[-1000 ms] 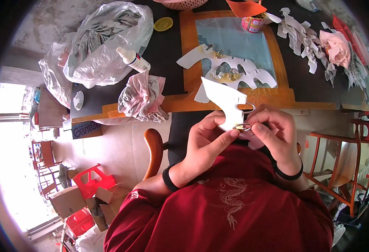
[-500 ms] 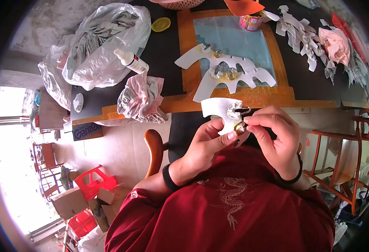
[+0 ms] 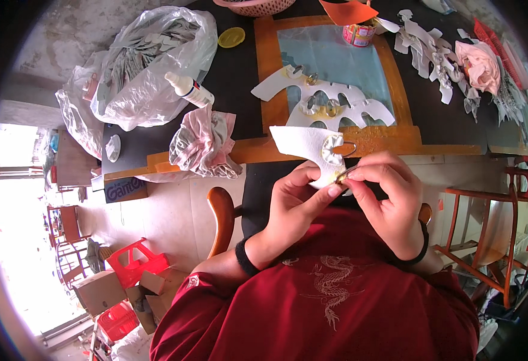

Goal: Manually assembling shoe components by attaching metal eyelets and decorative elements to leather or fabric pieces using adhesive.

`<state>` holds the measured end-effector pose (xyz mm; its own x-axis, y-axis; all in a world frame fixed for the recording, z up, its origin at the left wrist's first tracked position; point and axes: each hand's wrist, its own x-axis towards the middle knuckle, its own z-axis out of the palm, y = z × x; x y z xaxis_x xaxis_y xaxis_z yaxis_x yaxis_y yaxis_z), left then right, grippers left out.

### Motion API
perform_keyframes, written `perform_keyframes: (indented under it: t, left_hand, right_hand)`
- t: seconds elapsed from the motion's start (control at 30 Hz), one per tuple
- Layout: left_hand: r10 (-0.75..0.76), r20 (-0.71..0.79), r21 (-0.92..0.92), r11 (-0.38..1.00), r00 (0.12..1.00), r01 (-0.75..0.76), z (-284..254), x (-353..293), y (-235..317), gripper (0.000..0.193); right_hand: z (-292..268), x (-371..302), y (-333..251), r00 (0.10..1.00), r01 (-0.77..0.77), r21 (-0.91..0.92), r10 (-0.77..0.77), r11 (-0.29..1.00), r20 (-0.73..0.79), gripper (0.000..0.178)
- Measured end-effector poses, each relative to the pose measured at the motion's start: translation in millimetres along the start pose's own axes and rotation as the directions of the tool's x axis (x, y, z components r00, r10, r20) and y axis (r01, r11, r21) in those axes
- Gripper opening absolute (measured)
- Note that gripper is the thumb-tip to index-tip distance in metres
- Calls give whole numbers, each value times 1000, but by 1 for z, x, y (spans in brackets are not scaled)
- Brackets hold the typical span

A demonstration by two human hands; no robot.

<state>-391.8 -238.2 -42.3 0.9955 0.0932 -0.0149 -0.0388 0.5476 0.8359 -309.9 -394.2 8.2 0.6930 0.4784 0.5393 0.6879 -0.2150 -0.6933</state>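
Note:
My left hand [image 3: 296, 206] pinches the lower end of a white cut piece of sheet material [image 3: 294, 140] just off the table's front edge. A scalloped hole in that piece has a gathered, shiny rim, and a metal loop [image 3: 350, 148] sticks out from it. Thumb and finger of my right hand [image 3: 390, 201] are closed on a small metal clip [image 3: 343, 177] at the piece's lower tip, touching my left thumb. Beyond them, similar white cut pieces [image 3: 321, 90] with metal clips and yellowish stains lie on a blue sheet [image 3: 360, 63].
Orange-brown tape [image 3: 390, 143] frames the blue sheet on the dark table. To the left are a crumpled pink-grey cloth [image 3: 204, 141], a white bottle [image 3: 189, 90] and a plastic bag [image 3: 138, 96]. A tub [image 3: 358, 35] stands behind; white scraps [image 3: 426, 48] lie right.
The white piece has tilted up and swung left, showing more of its face and overlapping the pieces behind. The clip in my right fingers has turned, and both hands have shifted slightly.

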Motion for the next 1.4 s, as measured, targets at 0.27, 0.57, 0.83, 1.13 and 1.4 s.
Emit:
perform_keyframes:
  t: [0.27, 0.57, 0.83, 1.13, 1.4]
  left_hand:
    - [-72, -143, 227, 968, 987, 104, -2, 11, 10, 7]
    - [-174, -299, -21, 984, 938, 175, -4, 13, -11, 7]
    - [-481, -69, -381, 822, 874, 423, -13, 18, 3, 17]
    - [-371, 170, -452, 794, 913, 407, -18, 11, 27, 28]
    - [-349, -76, -83, 936, 934, 343, -19, 3, 18, 35]
  right_hand:
    - [5, -3, 9, 996, -21, -133, 32, 991, 84, 14]
    - [27, -11, 12, 999, 25, -251, -12, 968, 53, 20]
    - [23, -6, 21, 983, 167, -284, -136, 944, 127, 18]
    - [10, 4, 8, 965, 208, -251, -156, 945, 212, 16]
    - [22, 1, 7, 932, 311, -233, -249, 921, 262, 6]
